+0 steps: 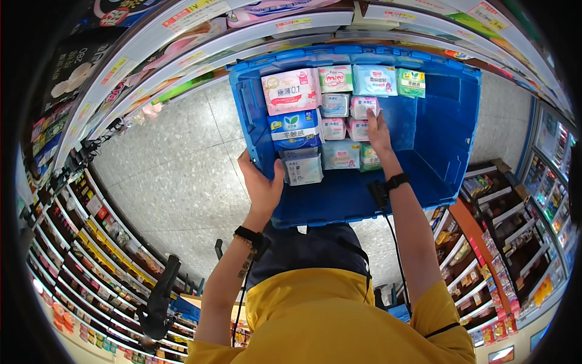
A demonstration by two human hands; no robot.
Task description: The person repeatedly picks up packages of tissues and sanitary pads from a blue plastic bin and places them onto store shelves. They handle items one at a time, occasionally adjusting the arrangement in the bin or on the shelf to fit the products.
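Note:
A blue plastic crate is tilted in front of me, its open side facing up. My left hand grips its left wall, thumb inside and fingers outside. Inside, my right hand has its fingertips on the edge of a small pink-and-white pack of sanitary pads. Around it lie a large pink pack, a blue pack, a pale-blue pack, a green pack and a grey-white pack. My right wrist partly covers another green pack.
Store shelves with price tags run close beyond the crate. Speckled floor shows at the left. More stocked shelves curve behind at lower left, where a person in dark clothes stands. Glass-fronted cabinets are at far right.

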